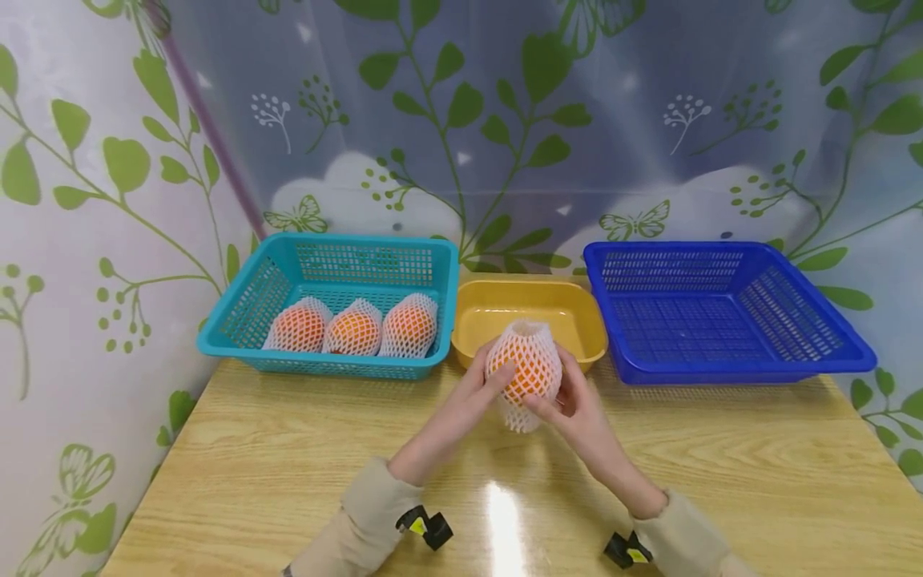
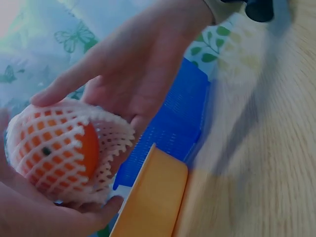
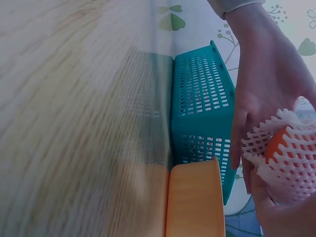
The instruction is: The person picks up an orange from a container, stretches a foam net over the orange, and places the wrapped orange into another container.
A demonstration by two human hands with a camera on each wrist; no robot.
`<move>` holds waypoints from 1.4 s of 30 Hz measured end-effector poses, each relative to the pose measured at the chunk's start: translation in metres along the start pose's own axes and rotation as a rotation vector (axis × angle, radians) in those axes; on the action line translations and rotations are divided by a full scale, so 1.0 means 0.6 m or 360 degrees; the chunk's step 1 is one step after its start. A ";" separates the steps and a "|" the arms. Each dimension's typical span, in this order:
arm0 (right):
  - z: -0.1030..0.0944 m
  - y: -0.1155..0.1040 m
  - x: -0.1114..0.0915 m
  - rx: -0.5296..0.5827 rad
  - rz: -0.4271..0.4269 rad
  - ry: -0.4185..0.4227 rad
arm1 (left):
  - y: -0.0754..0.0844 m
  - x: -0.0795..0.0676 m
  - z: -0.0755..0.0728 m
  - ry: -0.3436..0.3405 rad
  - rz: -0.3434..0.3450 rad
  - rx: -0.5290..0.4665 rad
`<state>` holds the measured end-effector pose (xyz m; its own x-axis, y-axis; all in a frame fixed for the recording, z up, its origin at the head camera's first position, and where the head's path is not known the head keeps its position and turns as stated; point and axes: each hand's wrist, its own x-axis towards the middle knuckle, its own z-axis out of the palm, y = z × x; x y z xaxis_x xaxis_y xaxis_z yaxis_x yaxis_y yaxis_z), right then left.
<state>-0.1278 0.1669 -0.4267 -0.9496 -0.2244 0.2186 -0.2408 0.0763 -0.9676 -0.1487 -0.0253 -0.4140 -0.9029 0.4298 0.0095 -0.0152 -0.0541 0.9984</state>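
Observation:
Both hands hold an orange [image 1: 525, 370] in a white foam net [image 1: 521, 418], raised in front of the yellow basin [image 1: 497, 298]. The left hand [image 1: 472, 394] grips its left side, thumb across the front. From the right, the right hand [image 1: 586, 418] grips it with the thumb low on the net. In the left wrist view the net [image 2: 114, 133] gapes at one end, baring part of the orange [image 2: 90, 148]; a small dark stem spot shows through the mesh. The fingers behind the fruit are partly hidden in the head view.
A teal basket [image 1: 328, 362] on the left holds three netted oranges [image 1: 355, 330] along its near side. To the right stands a blue basket [image 1: 735, 370], with no fruit visible in it. Beneath is a wooden table [image 1: 288, 449]; a leaf-patterned curtain [image 1: 497, 184] hangs behind.

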 end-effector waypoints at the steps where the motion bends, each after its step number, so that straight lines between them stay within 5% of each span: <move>1: 0.001 0.000 0.000 -0.0021 -0.0007 -0.0011 | 0.000 -0.001 0.002 -0.0003 0.0016 0.0031; 10: 0.000 0.000 0.004 -0.0261 -0.0145 -0.0006 | 0.008 -0.002 0.000 0.0160 0.0128 0.0073; 21: 0.006 -0.025 0.025 -0.0253 -0.0240 -0.0042 | 0.052 0.000 -0.058 0.0261 0.0175 0.0354; 25: 0.004 -0.031 0.030 -0.0227 -0.0269 -0.0011 | 0.088 -0.007 -0.112 0.0426 0.0197 0.0470; 34: -0.002 -0.031 0.034 -0.0176 -0.0272 -0.0004 | 0.158 -0.032 -0.296 0.1121 0.0381 0.0931; 42: 0.001 -0.025 0.042 -0.0188 -0.0322 -0.0051 | 0.137 -0.058 -0.436 0.1464 -0.0035 0.1292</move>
<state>-0.1478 0.1595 -0.4067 -0.8734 -0.2771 0.4005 -0.4490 0.1397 -0.8825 -0.2309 -0.2804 -0.3470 -0.8777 -0.3905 0.2779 -0.0591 0.6635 0.7458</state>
